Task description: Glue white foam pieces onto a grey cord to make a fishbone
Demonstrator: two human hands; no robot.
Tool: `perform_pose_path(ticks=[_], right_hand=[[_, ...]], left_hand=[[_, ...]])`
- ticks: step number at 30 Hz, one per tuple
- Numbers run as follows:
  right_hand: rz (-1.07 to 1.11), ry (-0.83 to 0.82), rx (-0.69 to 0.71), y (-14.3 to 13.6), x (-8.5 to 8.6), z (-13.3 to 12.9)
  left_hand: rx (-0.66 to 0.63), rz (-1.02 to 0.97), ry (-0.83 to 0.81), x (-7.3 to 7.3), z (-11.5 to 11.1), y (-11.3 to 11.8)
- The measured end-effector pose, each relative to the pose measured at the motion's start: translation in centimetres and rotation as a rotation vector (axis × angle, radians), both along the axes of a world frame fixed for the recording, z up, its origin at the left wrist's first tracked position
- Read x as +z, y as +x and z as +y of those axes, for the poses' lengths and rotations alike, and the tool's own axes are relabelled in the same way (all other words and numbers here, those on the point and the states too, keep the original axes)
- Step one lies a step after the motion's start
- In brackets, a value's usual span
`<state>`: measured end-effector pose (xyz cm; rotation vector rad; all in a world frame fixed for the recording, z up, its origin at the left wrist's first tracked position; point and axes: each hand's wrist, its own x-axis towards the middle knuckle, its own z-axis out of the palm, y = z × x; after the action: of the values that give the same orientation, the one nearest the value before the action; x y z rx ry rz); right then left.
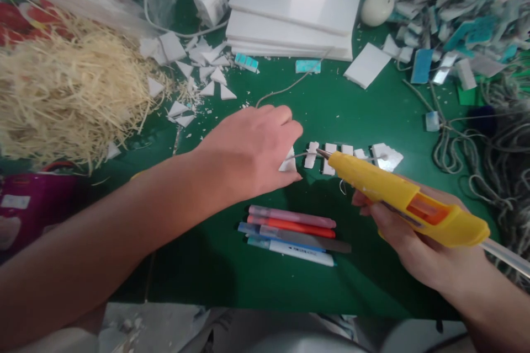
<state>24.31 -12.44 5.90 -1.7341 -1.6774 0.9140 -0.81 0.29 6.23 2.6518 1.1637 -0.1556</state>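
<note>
My left hand (256, 149) reaches across the table with its fingers closed on a small white foam piece (289, 161), whose edge shows between thumb and fingertips. A thin grey cord (295, 156) runs out of it to the right over a row of small white foam pieces (330, 162). The row ends in a larger pointed foam piece (391, 159). Wrapped round a yellow hot glue gun (376, 182), my right hand (406, 231) keeps its metal nozzle close over the row's left part. Whether the tip touches the cord I cannot tell. A clear glue stick (507, 258) protrudes from the gun's back.
Several markers (292, 220) lie in front of the hands. White foam sheets (290, 16) are stacked at the back, beside a white plug adapter (211, 0). Pale straw (74, 77) is heaped left; foam scraps (455, 16) and tangled grey cord (451, 146) lie right.
</note>
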Motion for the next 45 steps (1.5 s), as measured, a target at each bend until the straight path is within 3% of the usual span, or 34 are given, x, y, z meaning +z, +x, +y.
perform_pose_path(ticks=[5,10,13,18,22,23,26,28,31,39,45], right_hand=[[0.031,0.079,0.108,0.5,-0.9,0.4],[-0.006,0.061,0.007,-0.1,-0.7,0.1],[-0.001,0.044,0.005,-0.3,-0.4,-0.1],[0.029,0.065,0.001,0.2,-0.2,0.3],[0.077,0.059,0.185,1.0,-0.5,0.7],[0.078,0.094,0.148,1.1,-0.6,0.8],[0.060,0.153,0.142,0.9,-0.7,1.2],[0.025,0.147,0.274,0.7,-0.6,1.7],[0.005,0.192,0.327,0.3,-0.5,2.2],[0.038,0.178,0.331,-0.2,-2.0,1.4],[0.030,0.157,0.332,-0.5,-2.1,1.9]], left_hand=[[0.036,-0.071,-0.087,-0.6,-0.2,0.9],[-0.032,-0.211,-0.043,-1.7,-0.3,0.8],[-0.044,-0.198,-0.033,-1.7,-0.3,0.5],[-0.037,-0.105,-0.042,-1.1,-0.6,0.9],[-0.011,-0.038,-0.094,-0.3,-0.4,1.4],[-0.006,-0.025,-0.113,-0.1,-0.3,1.4],[-0.006,0.027,-0.167,0.7,0.0,0.9],[-0.001,0.087,-0.163,1.1,0.2,0.1],[0.019,0.151,-0.117,1.5,0.3,-0.8],[0.044,0.286,-0.181,2.1,-0.2,0.2],[0.061,0.258,-0.202,2.3,0.2,-0.2]])
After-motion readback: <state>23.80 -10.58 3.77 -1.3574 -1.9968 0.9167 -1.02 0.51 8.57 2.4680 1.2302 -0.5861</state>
